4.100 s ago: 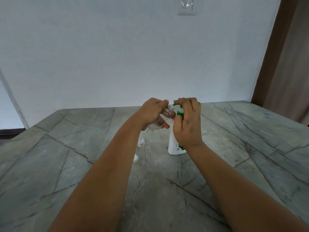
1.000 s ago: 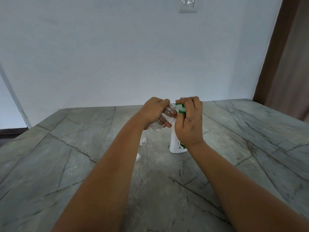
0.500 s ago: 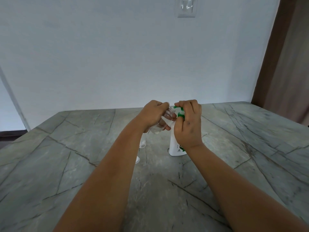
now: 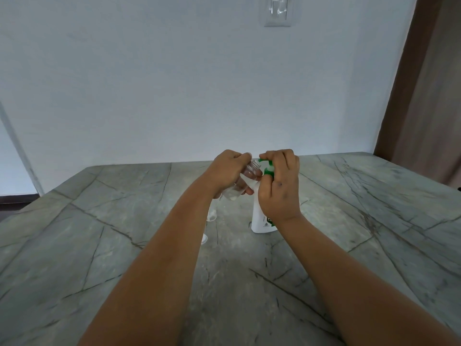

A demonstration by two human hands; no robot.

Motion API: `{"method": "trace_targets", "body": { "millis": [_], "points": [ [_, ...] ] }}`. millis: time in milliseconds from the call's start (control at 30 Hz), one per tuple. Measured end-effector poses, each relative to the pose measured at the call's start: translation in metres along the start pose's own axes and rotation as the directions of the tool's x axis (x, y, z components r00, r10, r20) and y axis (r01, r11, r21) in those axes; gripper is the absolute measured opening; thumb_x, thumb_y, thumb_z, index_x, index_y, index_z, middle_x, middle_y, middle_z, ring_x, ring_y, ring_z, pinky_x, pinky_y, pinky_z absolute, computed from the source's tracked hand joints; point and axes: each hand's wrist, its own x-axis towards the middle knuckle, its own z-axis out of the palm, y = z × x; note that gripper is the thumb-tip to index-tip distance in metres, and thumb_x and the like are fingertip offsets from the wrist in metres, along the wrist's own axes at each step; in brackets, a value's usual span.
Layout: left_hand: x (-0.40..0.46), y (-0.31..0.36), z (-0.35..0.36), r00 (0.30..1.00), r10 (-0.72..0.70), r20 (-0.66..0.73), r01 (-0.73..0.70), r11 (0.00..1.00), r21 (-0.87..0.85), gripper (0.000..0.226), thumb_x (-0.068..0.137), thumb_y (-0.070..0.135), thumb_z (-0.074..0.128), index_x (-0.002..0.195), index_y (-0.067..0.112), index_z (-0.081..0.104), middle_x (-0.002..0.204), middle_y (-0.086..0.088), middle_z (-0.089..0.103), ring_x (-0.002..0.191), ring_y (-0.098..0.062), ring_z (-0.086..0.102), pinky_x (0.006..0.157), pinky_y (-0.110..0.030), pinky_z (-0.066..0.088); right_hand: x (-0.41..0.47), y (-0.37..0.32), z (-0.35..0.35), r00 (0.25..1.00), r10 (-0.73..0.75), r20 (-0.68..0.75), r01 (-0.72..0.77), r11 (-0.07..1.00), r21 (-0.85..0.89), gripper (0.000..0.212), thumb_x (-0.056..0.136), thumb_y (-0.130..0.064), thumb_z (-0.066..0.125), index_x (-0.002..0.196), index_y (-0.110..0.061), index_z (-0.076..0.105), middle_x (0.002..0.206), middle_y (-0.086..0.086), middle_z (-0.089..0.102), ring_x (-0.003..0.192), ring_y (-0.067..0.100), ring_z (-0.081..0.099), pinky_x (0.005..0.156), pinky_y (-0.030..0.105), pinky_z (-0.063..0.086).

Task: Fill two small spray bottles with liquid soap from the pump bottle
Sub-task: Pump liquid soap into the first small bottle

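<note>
A white pump bottle (image 4: 260, 218) with a green pump head (image 4: 266, 168) is seen standing upright on a grey, veined stone tabletop (image 4: 99, 245), and it is taken here as the landmark. Its pump head is covered by the right hand (image 4: 280, 186), whose fingers are curled over the top of the pump while the thumb side lies against the neck; the lower body and part of a green label are left showing below the wrist.

Just to the left of the pump head, a small clear spray bottle (image 4: 243, 181) is gripped by the left hand (image 4: 230, 172). The bottle is held tilted, with its open threaded neck raised toward the green nozzle and its base pointing down and to the left. The fingers are wrapped round the clear body, and a little pale liquid appears to be gathered at the low end. Whether the neck touches the nozzle cannot be told.

Left of the pump bottle and nearer the camera, two small clear or whitish pieces (image 4: 212, 216) are partly hidden behind the left forearm; what they are cannot be made out.

Behind the pump bottle a plain pale wall (image 4: 149, 83) is seen, with a white light switch (image 4: 277, 11) mounted high on it. To the far right of the bottle, a brown curtain (image 4: 429, 96) is visible.
</note>
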Motion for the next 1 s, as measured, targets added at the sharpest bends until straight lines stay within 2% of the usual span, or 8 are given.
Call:
{"method": "trace_targets", "body": {
  "millis": [200, 467, 600, 700, 867, 1000],
  "points": [
    [0.0007, -0.0006, 0.0013, 1.000, 0.002, 0.002, -0.002, 1.000, 0.000, 0.043, 0.103, 0.025, 0.042, 0.097, -0.010, 0.066, 0.081, -0.007, 0.077, 0.064, -0.039, 0.071, 0.070, -0.040, 0.056, 0.0004, 0.0037, 0.0015, 1.000, -0.008, -0.014, 0.008, 1.000, -0.011, 0.034, 0.072, -0.004, 0.033, 0.092, -0.001, 0.060, 0.096, 0.012, 0.054, 0.089, 0.023, 0.046, 0.074, 0.025, 0.037],
    [0.0011, -0.0017, 0.0014, 1.000, 0.009, -0.008, -0.009, 1.000, 0.007, 0.043, 0.103, 0.026, 0.042, 0.092, -0.006, 0.068, 0.083, -0.010, 0.077, 0.062, -0.038, 0.071, 0.076, -0.045, 0.058, 0.0003, 0.0017, -0.0002, 1.000, -0.005, 0.016, 0.005, 1.000, 0.000, 0.037, 0.072, -0.005, 0.034, 0.099, -0.001, 0.058, 0.102, 0.011, 0.052, 0.092, 0.024, 0.047, 0.075, 0.035, 0.044],
    [0.0003, -0.0009, 0.0016, 1.000, 0.012, -0.014, -0.011, 1.000, 0.022, 0.042, 0.103, 0.026, 0.042, 0.095, -0.007, 0.067, 0.081, -0.008, 0.077, 0.060, -0.035, 0.071, 0.078, -0.047, 0.058, 0.0005, 0.0041, 0.0007, 1.000, -0.009, 0.006, 0.009, 1.000, 0.001, 0.035, 0.071, -0.004, 0.033, 0.094, -0.001, 0.059, 0.099, 0.010, 0.053, 0.091, 0.022, 0.045, 0.072, 0.031, 0.042],
    [0.0004, -0.0013, 0.0016, 1.000, 0.019, -0.016, -0.019, 0.999, 0.029, 0.041, 0.103, 0.027, 0.042, 0.090, -0.004, 0.066, 0.081, -0.008, 0.077, 0.061, -0.035, 0.072, 0.078, -0.048, 0.058, 0.0009, 0.0041, 0.0013, 1.000, 0.001, -0.006, -0.001, 1.000, 0.002, 0.032, 0.071, -0.004, 0.033, 0.090, -0.002, 0.058, 0.095, 0.009, 0.052, 0.089, 0.018, 0.041, 0.071, 0.027, 0.037],
    [0.0001, -0.0025, 0.0024, 0.999, 0.030, -0.010, -0.030, 0.999, 0.037, 0.041, 0.104, 0.028, 0.042, 0.090, -0.003, 0.066, 0.078, -0.002, 0.077, 0.056, -0.029, 0.071, 0.081, -0.047, 0.057, -0.0014, 0.0010, -0.0010, 1.000, 0.010, 0.024, -0.010, 0.999, -0.032, 0.035, 0.073, -0.010, 0.034, 0.098, -0.001, 0.057, 0.102, 0.012, 0.051, 0.092, 0.023, 0.045, 0.075, 0.029, 0.040],
    [-0.0011, -0.0016, 0.0031, 0.999, 0.041, -0.015, -0.040, 0.999, 0.036, 0.040, 0.103, 0.027, 0.042, 0.088, -0.002, 0.066, 0.079, -0.004, 0.077, 0.057, -0.031, 0.071, 0.079, -0.046, 0.057, 0.0000, 0.0019, -0.0017, 0.999, 0.002, 0.033, -0.001, 1.000, -0.016, 0.037, 0.072, -0.007, 0.034, 0.099, -0.001, 0.058, 0.103, 0.011, 0.052, 0.093, 0.025, 0.046, 0.075, 0.028, 0.041]
  ]
}}
